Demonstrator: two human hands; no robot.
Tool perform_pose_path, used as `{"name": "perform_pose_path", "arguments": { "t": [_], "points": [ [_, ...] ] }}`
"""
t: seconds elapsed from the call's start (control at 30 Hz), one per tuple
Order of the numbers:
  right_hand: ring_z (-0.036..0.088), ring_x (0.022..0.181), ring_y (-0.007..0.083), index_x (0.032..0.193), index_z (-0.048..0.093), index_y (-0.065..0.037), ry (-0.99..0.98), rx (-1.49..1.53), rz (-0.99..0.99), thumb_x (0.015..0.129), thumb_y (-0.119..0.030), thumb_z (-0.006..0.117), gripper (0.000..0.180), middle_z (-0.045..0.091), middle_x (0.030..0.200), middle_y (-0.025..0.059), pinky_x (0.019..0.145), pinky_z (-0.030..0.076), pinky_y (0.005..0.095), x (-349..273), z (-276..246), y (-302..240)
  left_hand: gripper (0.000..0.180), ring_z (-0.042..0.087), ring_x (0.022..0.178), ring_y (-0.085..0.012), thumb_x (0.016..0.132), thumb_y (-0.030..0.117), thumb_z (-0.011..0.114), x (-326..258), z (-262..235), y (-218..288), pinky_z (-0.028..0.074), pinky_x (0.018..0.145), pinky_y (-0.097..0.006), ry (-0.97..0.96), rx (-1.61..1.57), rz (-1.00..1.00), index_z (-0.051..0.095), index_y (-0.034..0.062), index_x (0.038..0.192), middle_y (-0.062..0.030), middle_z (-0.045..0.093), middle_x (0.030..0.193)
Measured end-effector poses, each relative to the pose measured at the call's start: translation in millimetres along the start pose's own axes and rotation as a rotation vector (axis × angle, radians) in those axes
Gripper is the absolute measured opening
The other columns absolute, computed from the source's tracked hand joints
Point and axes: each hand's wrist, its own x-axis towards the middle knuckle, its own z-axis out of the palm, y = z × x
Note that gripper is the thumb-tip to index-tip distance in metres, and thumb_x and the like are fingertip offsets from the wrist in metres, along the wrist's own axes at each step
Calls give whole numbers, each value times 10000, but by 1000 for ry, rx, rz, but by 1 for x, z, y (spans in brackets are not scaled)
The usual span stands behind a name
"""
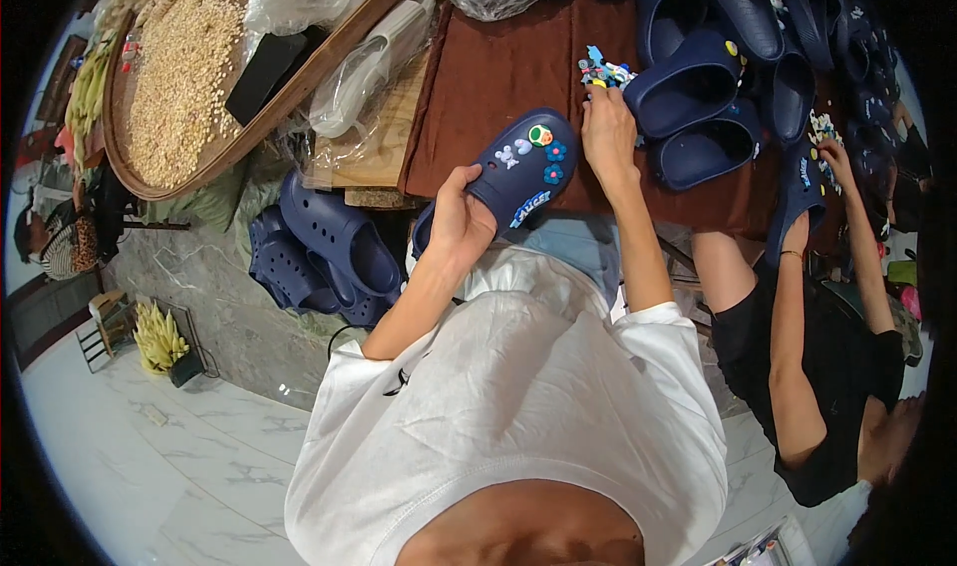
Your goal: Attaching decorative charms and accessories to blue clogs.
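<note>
Left hand (461, 217) grip wraps the navy foam clog (518, 172) heel—light, flexible; right hand (608, 132) pinches charms (603, 70) just beyond its toe.

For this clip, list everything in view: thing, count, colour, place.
Held clog: one, navy with coloured charms, in the left hand over the table edge.
Charm pile: one small heap, mixed colours, on the brown cloth under the right fingers.
Loose clogs: many, navy, heaped at the table's upper right.
Floor clogs: several, navy, beside the table's left.
Brown cloth: one, covering the table.
Round tray: one, woven brown, holding pale grains, upper left.
Plastic bags: a few, clear, beside the tray.
Bananas: one bunch, yellow, on the floor left.
Co-worker: one, black top, right, handling a clog.
Left hand: grips the held clog's heel.
Right hand: fingers on the charm pile.
</note>
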Motion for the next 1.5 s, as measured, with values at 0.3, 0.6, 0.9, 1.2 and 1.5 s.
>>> {"name": "perform_pose_path", "arguments": {
  "t": [0.3, 0.6, 0.9, 1.2, 1.5],
  "points": [
    [596, 957, 395, 1018, 610, 63, -57, -185, -66, 848, 17, 571, 180, 568, 1036, 231, 776, 546, 478, 6, 11, 0, 334, 626, 1138, -332, 950, 153, 496, 0, 0, -1, 461, 1065, -456, 40, -19, 31, 519, -83, 1185, -233, 618, 1240],
    [646, 897, 313, 999, 640, -8, 74, 257, -125, 890, -62, 637, 122, 623, 975, 159, 734, 522, 415, 7, -38, -16, 320, 639, 1112, -297, 952, 173, 542, 6, -10, -4, 485, 1038, -436, 36, 37, 25, 542, -46, 1186, -197, 646, 1196],
    [652, 821, 267, 974, 653, -36, -262, 562, -60, 841, -132, 727, 180, 636, 895, 99, 720, 514, 362, -36, -64, -86, 284, 673, 1017, -209, 966, 202, 597, 10, 6, -11, 555, 925, -353, -50, 73, 2, 554, -2, 1160, -114, 671, 1121],
    [622, 889, 315, 1081, 680, -29, -112, 417, -244, 854, -41, 671, 228, 611, 954, 119, 778, 497, 419, -53, -60, -88, 194, 655, 1001, -143, 928, 132, 668, 12, 10, -11, 550, 876, -298, -47, 145, 20, 634, 42, 1096, -55, 665, 1077],
    [630, 860, 307, 1052, 714, -22, -200, 416, -110, 858, -63, 683, 200, 612, 954, 122, 767, 497, 401, -47, -65, -83, 209, 660, 952, -121, 903, 149, 707, 16, 13, -16, 552, 830, -267, -31, 274, 103, 652, 24, 1062, -43, 668, 1038]
  ]
}}
